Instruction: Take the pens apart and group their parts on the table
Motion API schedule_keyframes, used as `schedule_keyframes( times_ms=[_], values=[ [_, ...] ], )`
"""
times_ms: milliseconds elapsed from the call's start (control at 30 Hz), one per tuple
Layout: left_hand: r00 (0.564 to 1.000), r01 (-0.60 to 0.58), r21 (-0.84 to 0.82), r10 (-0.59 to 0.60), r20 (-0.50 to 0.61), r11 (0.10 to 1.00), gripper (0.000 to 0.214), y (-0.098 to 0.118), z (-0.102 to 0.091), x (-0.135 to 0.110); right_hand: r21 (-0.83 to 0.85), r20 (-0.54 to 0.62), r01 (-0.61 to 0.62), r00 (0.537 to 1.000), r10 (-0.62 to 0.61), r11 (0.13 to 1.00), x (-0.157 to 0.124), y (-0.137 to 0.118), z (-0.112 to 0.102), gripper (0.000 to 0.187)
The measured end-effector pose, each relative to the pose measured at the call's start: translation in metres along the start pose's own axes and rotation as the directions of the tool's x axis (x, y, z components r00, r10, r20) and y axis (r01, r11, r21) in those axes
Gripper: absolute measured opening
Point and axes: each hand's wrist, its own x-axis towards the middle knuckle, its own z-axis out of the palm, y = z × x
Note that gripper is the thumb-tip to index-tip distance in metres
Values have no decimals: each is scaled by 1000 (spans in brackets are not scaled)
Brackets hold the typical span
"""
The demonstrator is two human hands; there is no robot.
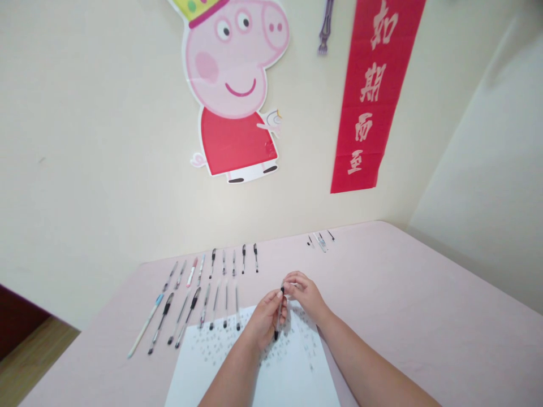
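Note:
A pen (278,319) with a clear barrel and a dark lower end is held upright-slanting over the paper. My left hand (268,316) is closed around its barrel. At the upper end, the fingers of my right hand (302,289) pinch the pen near its dark tip. Whether a cap is on that end is hidden by the fingers. Below both hands lies a white sheet of paper (203,367) covered with many small dark marks.
Two rows of pens lie left of my hands, among them a black-capped pen (161,322), a blue-ended pen (145,326) and a pink pen (192,272). Small pen parts (320,242) rest near the wall. The pink tabletop (424,316) meets the wall, which bears a pig cutout (240,135) and a red banner (360,107).

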Motion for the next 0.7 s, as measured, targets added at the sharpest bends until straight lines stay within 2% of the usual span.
schedule_keyframes(
  times_ms=[167,400,700],
  values=[
    [1000,-5,60,4,19,998,34,-2,1,-1,122,73,-79,995,70,989,0,0,1,23],
    [1000,-9,95,9,-6,995,35,-2,2,-2,217,73,-186,982,174,958,-2,0,1,23],
    [1000,6,61,-7,11,998,34,-5,-1,0,317,137,-279,959,247,907,-2,-5,-2,23]
  ],
)
